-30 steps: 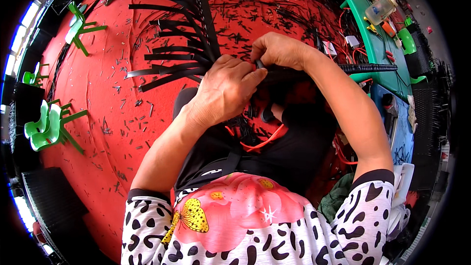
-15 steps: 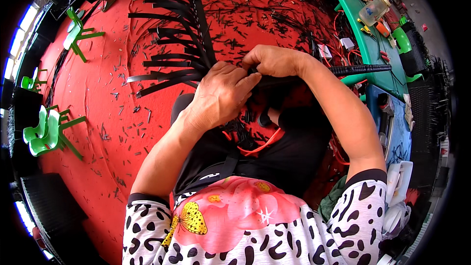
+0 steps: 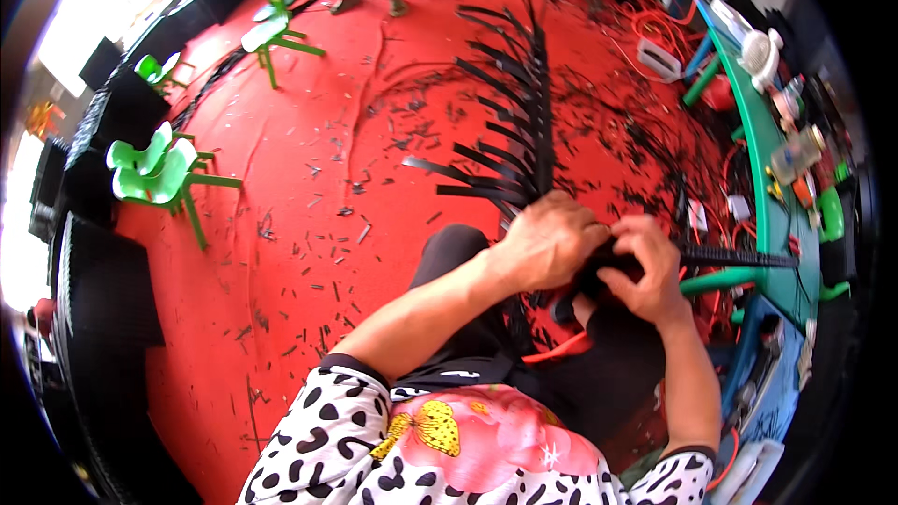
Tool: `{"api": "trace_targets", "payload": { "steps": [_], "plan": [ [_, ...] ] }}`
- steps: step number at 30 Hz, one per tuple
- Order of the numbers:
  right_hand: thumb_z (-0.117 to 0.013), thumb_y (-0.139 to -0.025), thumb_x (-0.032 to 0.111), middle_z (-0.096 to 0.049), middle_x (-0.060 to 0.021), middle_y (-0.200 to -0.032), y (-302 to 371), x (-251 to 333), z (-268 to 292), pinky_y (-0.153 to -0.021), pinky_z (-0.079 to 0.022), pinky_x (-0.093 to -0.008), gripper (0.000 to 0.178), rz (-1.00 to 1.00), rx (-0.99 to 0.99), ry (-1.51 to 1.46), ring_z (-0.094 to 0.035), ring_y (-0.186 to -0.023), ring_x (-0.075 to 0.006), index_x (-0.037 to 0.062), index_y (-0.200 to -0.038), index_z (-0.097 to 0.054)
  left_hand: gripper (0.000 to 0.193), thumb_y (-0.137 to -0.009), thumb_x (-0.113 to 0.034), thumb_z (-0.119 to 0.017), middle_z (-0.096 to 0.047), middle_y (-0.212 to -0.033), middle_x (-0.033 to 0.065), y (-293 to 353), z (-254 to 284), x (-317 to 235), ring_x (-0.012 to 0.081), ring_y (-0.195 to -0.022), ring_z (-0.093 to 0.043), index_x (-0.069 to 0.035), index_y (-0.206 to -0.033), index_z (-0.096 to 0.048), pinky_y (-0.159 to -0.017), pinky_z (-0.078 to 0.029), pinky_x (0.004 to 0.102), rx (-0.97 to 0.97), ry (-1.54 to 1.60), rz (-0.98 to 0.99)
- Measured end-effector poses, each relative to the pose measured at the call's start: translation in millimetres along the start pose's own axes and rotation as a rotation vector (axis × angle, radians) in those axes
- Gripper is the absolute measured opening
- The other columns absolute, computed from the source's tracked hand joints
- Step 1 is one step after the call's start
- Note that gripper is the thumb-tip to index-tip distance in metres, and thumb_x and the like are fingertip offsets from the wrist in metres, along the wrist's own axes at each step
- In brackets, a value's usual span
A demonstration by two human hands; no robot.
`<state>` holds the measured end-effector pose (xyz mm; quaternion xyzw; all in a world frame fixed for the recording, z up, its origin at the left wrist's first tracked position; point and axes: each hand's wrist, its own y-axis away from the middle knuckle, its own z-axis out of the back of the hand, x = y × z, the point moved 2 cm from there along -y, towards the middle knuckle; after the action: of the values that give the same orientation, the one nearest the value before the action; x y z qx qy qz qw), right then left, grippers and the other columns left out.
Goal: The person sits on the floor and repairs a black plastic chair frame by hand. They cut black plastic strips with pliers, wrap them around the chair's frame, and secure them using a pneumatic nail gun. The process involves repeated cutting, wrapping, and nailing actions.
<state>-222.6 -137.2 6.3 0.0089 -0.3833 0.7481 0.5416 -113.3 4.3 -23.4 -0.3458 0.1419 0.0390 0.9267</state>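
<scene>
A long black woven piece of flat strips (image 3: pixel 541 117) stretches away from me, its loose strip ends fanning out to the left. My left hand (image 3: pixel 557 241) is closed over its near end, fingers bent round the black strips. Beside it, my right hand (image 3: pixel 647 266) is slightly blurred, with thumb and curled forefinger apart over dark material; no strip shows clearly pinched there. From behind the right hand a dark ribbed bar (image 3: pixel 739 257) runs right toward the table. My hands and the shadow hide where strips and bar meet.
Black strip offcuts litter the red floor (image 3: pixel 299 252). Green chairs (image 3: pixel 164 173) stand at left. A green table (image 3: pixel 762 159) at right bears a clear jar (image 3: pixel 797 154) and a white object (image 3: pixel 760 56). Red tubing (image 3: pixel 669 28) tangles near a white basket (image 3: pixel 659 60).
The view has swung, so everything sits farther right and lower, with more far floor showing. My right hand has come away from the left, its thumb and forefinger now spread apart.
</scene>
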Motion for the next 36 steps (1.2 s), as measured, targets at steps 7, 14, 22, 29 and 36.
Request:
{"api": "trace_targets", "payload": {
  "steps": [7, 14, 22, 29, 36],
  "plan": [
    [-0.073, -0.066, 0.001, -0.055, -0.0112, -0.091, 1, 3, -21, -0.073, -0.047, -0.0396, 0.023, 0.043, -0.120, 0.140, -0.057, -0.087, -0.0312, 0.0035, -0.083, -0.058, 0.026, -0.072, -0.014, -0.066, -0.057, -0.075, 0.0053, 3, 5, -1, 0.0246, -0.075, -0.060, -0.005, -0.096, -0.063, -0.074, -0.046, 0.0358, -0.022, -0.019, -0.012],
    [-0.066, -0.077, -0.002, -0.057, -0.0123, -0.092, 5, 22, -19, -0.077, -0.049, -0.0402, 0.016, 0.088, -0.284, -0.005, -0.059, -0.090, -0.0325, 0.0011, -0.087, -0.054, 0.026, -0.072, -0.013, -0.065, -0.056, -0.076, 0.0051, 6, 5, -3, 0.0246, -0.075, -0.059, -0.006, -0.097, -0.063, -0.074, -0.045, 0.0356, -0.035, -0.016, -0.007],
    [-0.050, -0.088, -0.007, -0.061, -0.0100, -0.087, 18, 32, -42, -0.069, -0.045, -0.0240, 0.007, -0.312, -0.487, -0.511, -0.054, -0.073, -0.0127, -0.0007, -0.091, -0.052, 0.029, -0.064, -0.014, -0.068, -0.058, -0.075, 0.0040, 3, 5, 0, 0.0253, -0.074, -0.060, -0.010, -0.092, -0.063, -0.072, -0.046, 0.0374, -0.016, 0.013, -0.043],
    [-0.053, -0.094, 0.008, -0.058, -0.0083, -0.075, 29, 26, -47, -0.058, -0.038, -0.0217, 0.008, -0.500, -0.594, -1.037, -0.046, -0.062, -0.0088, 0.0021, -0.089, -0.051, 0.034, -0.057, -0.010, -0.071, -0.059, -0.073, 0.0092, 1, 3, -5, 0.0298, -0.071, -0.059, -0.007, -0.089, -0.061, -0.069, -0.045, 0.0403, -0.075, 0.001, -0.057],
    [-0.056, -0.094, 0.007, -0.058, -0.0099, -0.078, 37, 27, -46, -0.061, -0.041, -0.0229, 0.010, -0.455, -0.639, -1.148, -0.048, -0.065, -0.0109, 0.0016, -0.087, -0.051, 0.030, -0.055, -0.010, -0.071, -0.054, -0.073, 0.0096, 2, 2, -7, 0.0303, -0.070, -0.054, -0.005, -0.080, -0.055, -0.069, -0.044, 0.0396, -0.109, -0.042, -0.091]
  ]
}}
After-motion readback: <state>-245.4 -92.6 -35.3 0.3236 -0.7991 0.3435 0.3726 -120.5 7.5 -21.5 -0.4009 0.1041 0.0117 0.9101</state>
